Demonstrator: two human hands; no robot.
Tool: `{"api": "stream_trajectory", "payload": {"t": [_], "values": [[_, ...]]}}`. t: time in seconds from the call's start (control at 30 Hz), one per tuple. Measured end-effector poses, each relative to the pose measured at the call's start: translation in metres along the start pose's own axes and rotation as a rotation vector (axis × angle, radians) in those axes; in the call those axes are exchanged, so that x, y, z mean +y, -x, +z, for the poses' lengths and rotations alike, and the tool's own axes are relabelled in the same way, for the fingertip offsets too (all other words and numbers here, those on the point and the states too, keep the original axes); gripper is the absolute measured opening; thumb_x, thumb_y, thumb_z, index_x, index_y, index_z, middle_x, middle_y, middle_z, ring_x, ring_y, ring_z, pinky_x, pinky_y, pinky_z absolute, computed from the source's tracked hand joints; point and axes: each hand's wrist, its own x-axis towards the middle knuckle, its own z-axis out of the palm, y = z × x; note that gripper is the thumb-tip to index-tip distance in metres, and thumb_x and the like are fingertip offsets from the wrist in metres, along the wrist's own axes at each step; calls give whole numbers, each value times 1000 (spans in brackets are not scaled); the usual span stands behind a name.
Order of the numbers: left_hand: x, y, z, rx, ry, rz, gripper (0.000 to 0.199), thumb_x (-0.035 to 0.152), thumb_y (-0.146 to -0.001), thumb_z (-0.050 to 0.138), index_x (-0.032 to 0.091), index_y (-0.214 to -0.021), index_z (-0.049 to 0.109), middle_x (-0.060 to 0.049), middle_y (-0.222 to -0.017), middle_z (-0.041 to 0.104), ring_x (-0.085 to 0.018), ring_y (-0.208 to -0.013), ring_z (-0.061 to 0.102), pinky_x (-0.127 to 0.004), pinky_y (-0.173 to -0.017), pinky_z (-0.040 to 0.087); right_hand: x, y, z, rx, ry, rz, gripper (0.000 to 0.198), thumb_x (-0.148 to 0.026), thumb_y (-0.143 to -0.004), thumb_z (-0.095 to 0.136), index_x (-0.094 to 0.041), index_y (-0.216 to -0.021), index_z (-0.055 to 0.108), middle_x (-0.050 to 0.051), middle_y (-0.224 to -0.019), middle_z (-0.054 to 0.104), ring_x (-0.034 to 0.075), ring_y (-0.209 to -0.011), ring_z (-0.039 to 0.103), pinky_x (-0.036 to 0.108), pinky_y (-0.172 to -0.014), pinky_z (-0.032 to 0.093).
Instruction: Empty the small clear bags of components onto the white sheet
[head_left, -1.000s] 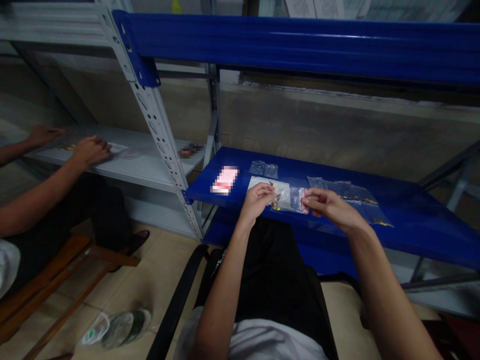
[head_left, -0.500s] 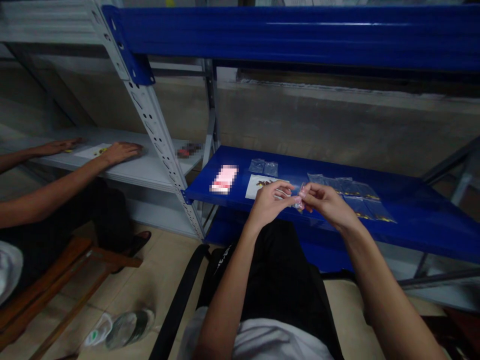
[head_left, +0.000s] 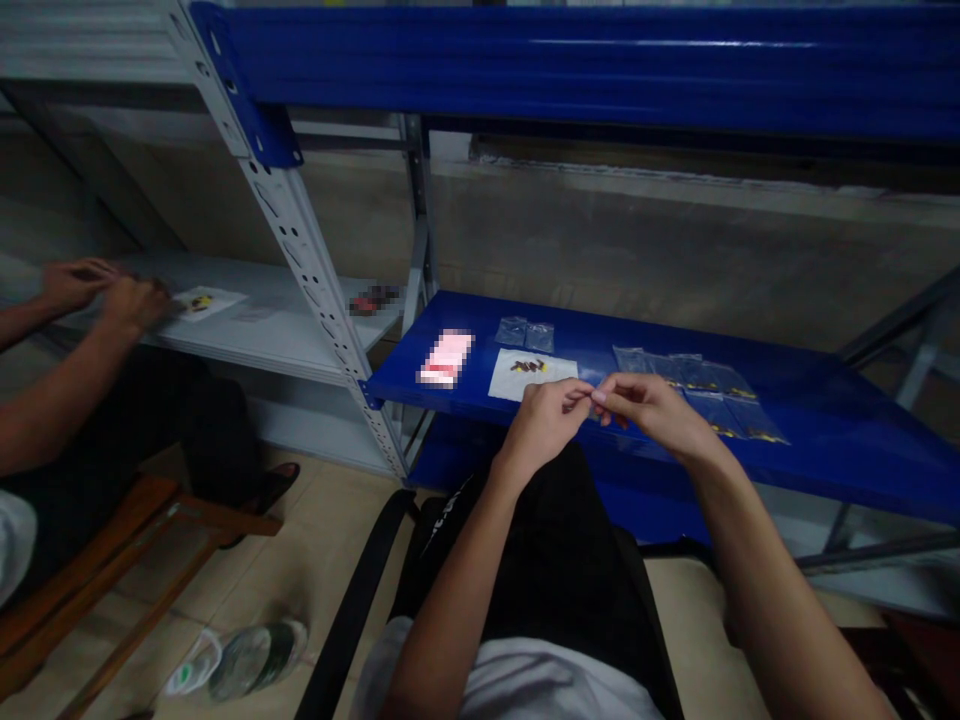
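My left hand (head_left: 550,418) and my right hand (head_left: 651,410) meet fingertip to fingertip just above the front edge of the blue shelf (head_left: 825,450). Between the fingers they pinch a small clear plastic bag (head_left: 592,398), which is almost hidden by the fingers. Behind my hands a white paper sheet (head_left: 517,383) lies on the shelf with several small dark and yellow parts (head_left: 529,366) on it. To the right lies a row of filled clear bags (head_left: 712,395).
Two empty small bags (head_left: 526,334) and a blurred pink card (head_left: 445,358) lie further back on the shelf. A perforated grey upright (head_left: 322,290) stands at the left. A co-worker's hands (head_left: 105,292) work at the grey shelf (head_left: 247,335). A blue beam (head_left: 600,65) runs overhead.
My hands have come together, folding the little bag from a spread sheet into a pinch between the fingertips. The co-worker's hands drew back to the left and closed together.
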Motion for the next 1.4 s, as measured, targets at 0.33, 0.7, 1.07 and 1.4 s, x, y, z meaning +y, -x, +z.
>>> {"api": "stream_trajectory", "payload": {"t": [0.33,0.7,1.07,1.4], "values": [[7,1,-5,52,-341,66,17,26,-95,67,19,-102,82,-9,-98,78,-22,-89,73,-32,-86,59,-1,1,-1,-23,72,6,41,-61,-87,72,-20,-86,74,4,-70,70,17,-61,58,29,-57,42],[-1,2,-5,54,-240,4,18,20,-95,63,22,-106,76,-6,-88,78,-22,-83,72,-29,-79,55,2,-1,8,25,180,-56,30,-50,-91,66,-22,-83,72,3,-70,71,20,-67,64,31,-65,45],[13,-9,-6,118,-559,55,28,7,-93,48,22,-88,71,-7,-86,63,-23,-85,62,-32,-84,49,0,4,17,163,387,-81,16,-28,-86,56,-23,-71,60,0,-61,64,17,-58,57,30,-62,39],[7,-15,-5,133,-474,80,40,1,-91,50,19,-103,85,-10,-105,74,-23,-100,69,-36,-102,53,-3,1,23,189,283,-89,23,-35,-93,52,-23,-76,62,3,-73,72,21,-71,66,32,-71,45]]}}
